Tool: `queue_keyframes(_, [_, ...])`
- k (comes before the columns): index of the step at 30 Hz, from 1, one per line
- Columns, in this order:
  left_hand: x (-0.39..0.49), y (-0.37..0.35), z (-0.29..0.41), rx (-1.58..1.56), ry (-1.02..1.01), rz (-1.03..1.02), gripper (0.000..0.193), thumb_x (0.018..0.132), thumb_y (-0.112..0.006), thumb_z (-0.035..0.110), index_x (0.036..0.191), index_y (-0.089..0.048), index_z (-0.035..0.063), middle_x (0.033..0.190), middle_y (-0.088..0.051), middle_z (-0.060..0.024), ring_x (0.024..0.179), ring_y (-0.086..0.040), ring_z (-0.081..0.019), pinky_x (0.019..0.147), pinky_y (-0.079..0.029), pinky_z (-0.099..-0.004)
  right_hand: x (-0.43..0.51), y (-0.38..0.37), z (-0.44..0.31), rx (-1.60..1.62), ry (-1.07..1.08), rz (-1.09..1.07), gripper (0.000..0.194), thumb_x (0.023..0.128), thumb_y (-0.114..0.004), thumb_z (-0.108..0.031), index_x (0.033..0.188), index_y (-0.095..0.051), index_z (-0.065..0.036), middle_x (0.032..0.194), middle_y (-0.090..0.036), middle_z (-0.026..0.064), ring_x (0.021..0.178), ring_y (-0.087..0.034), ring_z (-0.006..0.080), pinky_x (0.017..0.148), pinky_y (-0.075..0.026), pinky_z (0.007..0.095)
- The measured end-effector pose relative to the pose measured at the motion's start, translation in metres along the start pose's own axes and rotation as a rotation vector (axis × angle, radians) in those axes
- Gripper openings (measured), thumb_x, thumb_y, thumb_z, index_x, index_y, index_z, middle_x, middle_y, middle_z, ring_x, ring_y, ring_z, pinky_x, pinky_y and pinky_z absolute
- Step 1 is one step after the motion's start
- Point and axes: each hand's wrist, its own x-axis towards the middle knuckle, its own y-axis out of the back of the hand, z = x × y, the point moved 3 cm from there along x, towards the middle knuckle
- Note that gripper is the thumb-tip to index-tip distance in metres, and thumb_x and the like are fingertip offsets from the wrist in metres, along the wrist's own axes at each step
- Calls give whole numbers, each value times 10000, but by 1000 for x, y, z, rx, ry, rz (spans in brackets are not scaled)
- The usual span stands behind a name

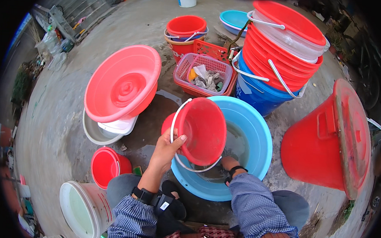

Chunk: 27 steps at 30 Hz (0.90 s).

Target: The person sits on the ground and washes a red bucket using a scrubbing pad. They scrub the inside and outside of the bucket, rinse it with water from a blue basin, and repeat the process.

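Observation:
A small red plastic bucket (206, 132) is tilted over the basin, its mouth towards me. My left hand (169, 143) grips its rim, the thumb lying by the white handle. Below it stands a light-blue plastic basin (262, 145) holding shallow, cloudy water (239, 137). My right hand (229, 163) reaches down into this basin, near the bucket's lower rim. Its fingers are in the murky water, so whether they hold anything is hidden.
Pink-red basins (116, 60) rest on a grey basin (93, 131) at left. Nearby are a small red bucket (105, 166) and a white bucket of water (79, 210). Beyond are a basket with rags (208, 79) and stacked buckets (278, 52). A lidded red bin (315, 145) stands right.

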Motion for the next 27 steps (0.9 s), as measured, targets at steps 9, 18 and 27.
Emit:
queue_keyframes(9, [9, -26, -34, 61, 109, -112, 59, 976, -566, 127, 1025, -556, 97, 914, -620, -15, 807, -620, -112, 678, -567, -302, -110, 174, 1, 711, -113, 446, 206, 794, -602, -13, 994, -643, -41, 846, -655, 119, 667, -653, 188, 504, -537, 323])
queue_keyframes(18, [5, -48, -51, 98, 202, -222, 115, 988, -480, 36, 1085, -495, 95, 887, -616, -64, 762, -655, -163, 662, -592, -327, -192, 230, -88, 993, 259, 616, 423, 830, -588, 10, 1230, -674, -97, 1070, -567, 66, 784, -612, 134, 576, -542, 243])
queue_keyframes(27, [2, -36, -46, 581, 11, -132, 252, 884, -594, 48, 1132, -617, 12, 982, -669, -193, 803, -672, -317, 675, -552, -406, -204, 203, -167, 336, 443, 657, 348, 924, -578, -134, 1263, -622, -66, 1036, -527, 158, 948, -591, 328, 807, -487, 415])
